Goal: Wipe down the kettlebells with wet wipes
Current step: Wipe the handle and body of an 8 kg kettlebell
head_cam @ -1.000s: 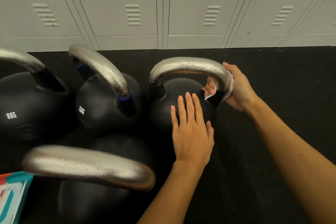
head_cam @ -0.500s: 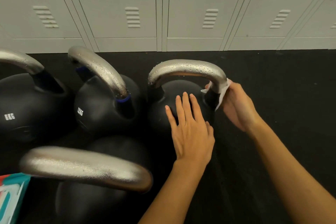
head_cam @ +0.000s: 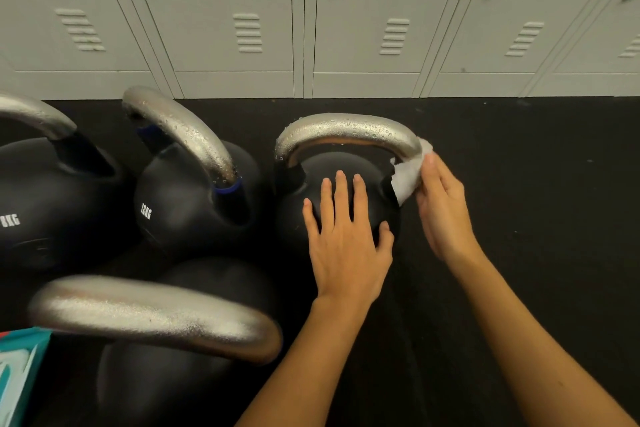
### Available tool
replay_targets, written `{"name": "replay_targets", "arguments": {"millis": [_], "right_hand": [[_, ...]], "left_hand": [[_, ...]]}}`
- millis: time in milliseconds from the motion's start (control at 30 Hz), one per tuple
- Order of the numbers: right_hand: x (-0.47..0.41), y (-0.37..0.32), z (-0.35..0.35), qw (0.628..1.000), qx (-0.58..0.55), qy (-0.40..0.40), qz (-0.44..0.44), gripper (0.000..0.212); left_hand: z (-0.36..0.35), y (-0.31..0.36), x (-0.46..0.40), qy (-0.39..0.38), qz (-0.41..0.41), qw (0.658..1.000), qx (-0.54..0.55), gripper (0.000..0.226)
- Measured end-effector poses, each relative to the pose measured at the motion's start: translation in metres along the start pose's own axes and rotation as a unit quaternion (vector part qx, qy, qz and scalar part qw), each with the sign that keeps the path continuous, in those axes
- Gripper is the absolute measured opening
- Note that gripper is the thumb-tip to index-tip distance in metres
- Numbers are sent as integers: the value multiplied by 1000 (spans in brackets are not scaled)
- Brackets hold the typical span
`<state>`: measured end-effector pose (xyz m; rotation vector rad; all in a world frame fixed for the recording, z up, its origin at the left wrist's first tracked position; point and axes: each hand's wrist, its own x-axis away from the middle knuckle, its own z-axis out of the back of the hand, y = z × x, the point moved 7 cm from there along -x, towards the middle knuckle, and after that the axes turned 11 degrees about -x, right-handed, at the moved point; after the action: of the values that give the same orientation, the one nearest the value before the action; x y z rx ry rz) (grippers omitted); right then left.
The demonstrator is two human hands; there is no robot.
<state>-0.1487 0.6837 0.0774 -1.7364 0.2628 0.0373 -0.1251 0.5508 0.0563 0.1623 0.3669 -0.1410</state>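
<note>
Black floor: our flat left hand steadied the kettlebell; our right hand pinched the wipe, which should wrap the handle fully.

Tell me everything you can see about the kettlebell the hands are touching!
The kettlebell has a round black body and a silvery metal handle arching over it, dotted with water drops. It stands upright on the dark floor, right of three other kettlebells, in front of grey lockers. The left hand rests flat on its body. The right hand presses a white wipe against the handle's right end.
</note>
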Motion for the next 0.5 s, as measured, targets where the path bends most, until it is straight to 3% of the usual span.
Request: {"name": "replay_targets", "arguments": {"millis": [133,333,400,500], "right_hand": [[8,6,1,999,-24,16,-19,44],[-10,-36,-23,985,151,-46,74,40],[-17,-37,-25,988,133,-60,56,35],[-21,-21,-11,1000,12,-22,-14,36]], "left_hand": [[0,0,0,-3,-3,1000,-8,74],[-2,2,0,-13,-1,1000,-10,75],[-3,2,0,-18,1,1000,-10,75],[-3,2,0,-19,-1,1000,-13,75]]}}
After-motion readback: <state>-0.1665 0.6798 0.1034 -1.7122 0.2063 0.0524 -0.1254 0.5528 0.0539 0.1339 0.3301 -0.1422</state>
